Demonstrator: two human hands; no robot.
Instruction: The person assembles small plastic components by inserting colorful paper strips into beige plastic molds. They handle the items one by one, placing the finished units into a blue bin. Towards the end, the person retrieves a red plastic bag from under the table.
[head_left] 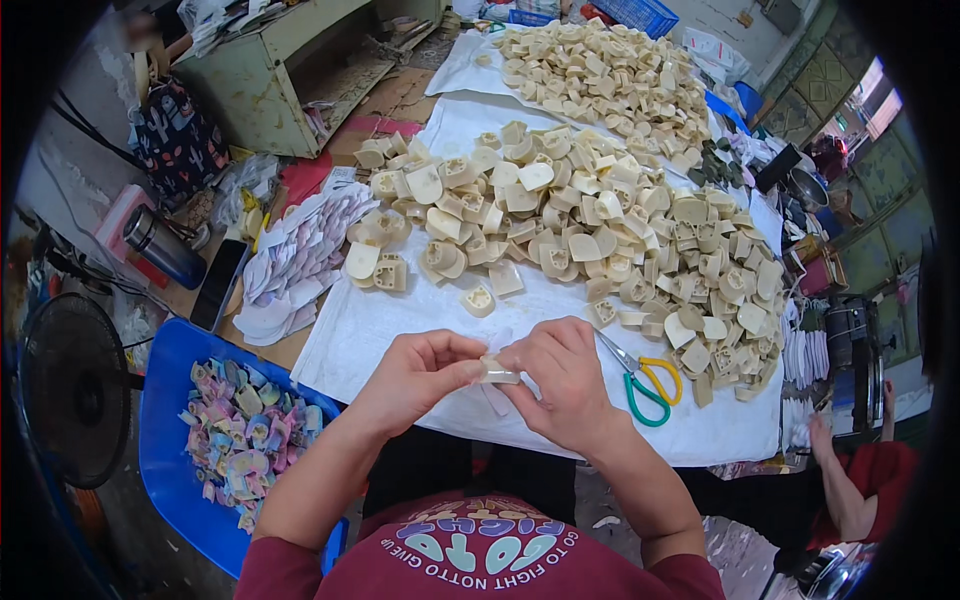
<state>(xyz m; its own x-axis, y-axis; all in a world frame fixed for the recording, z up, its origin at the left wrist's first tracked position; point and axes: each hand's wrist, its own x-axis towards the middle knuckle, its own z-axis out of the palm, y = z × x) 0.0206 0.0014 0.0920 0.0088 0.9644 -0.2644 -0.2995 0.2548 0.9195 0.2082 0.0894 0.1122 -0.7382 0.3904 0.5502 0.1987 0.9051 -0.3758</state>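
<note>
Close to the table's near edge, my left hand (420, 378) and my right hand (562, 380) meet around a small cream shoe heel (500, 374). The left thumb and fingers pinch one end. My right fingers close over the other side and hide part of it. Below the heel shows a pale strip (495, 400), whose material I cannot make out. A single cream heel (477, 300) lies just beyond my hands, in front of a large heap of similar heels (570, 215). Scissors (645, 385) with green and yellow handles rest right of my right hand.
Left stand a blue tub (165, 430) of multicoloured pieces, a fan (75, 390), a phone (220, 285), a flask (165, 245) and a pile of pale flat cutouts (300, 260). A second heap (605, 85) lies farther back. Another person's arm (840, 480) shows at right.
</note>
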